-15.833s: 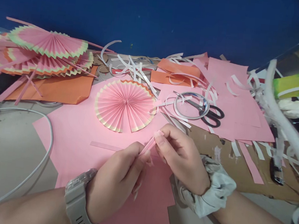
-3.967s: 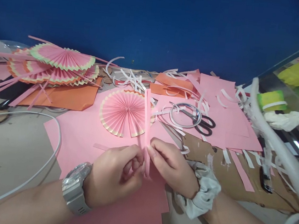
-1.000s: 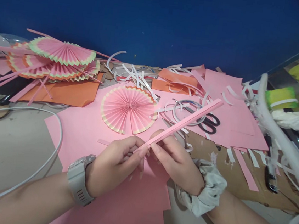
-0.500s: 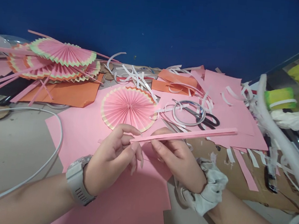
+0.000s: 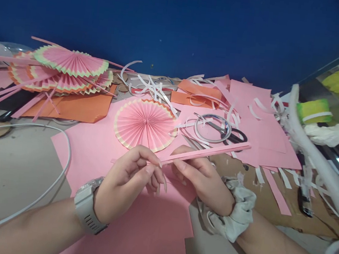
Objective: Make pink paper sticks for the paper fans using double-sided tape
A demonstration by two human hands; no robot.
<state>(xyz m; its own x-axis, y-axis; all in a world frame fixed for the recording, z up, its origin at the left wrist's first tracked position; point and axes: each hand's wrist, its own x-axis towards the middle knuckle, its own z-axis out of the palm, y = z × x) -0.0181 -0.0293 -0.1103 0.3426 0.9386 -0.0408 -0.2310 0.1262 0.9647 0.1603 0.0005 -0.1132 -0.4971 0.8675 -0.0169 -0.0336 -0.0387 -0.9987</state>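
Head view, and the strip [image 5: 206, 152] has swung down! A second ago it slanted steeply up to the right with both hands pinching close together; now it lies at a much shallower tilt, and its far end has pulled in a little over the last half second. The left hand [image 5: 127, 183] has loosened too, fingers fanned and curled around the near end; whether finger and thumb actually grip it, I can't tell. The right hand [image 5: 200, 178] is clamped on the strip, thumb in front, fingers behind. So the right, I'd judge, is doing the steadying, leaving the left free to feel along that end.

And the strip itself: pink, slim, straight, seemingly folded lengthwise, with a line running along it. It's held up over the pink paper [image 5: 147, 225], just nearer than the pleated fan [image 5: 139, 122], its far end crossing in front of the scissors [image 5: 232, 137].
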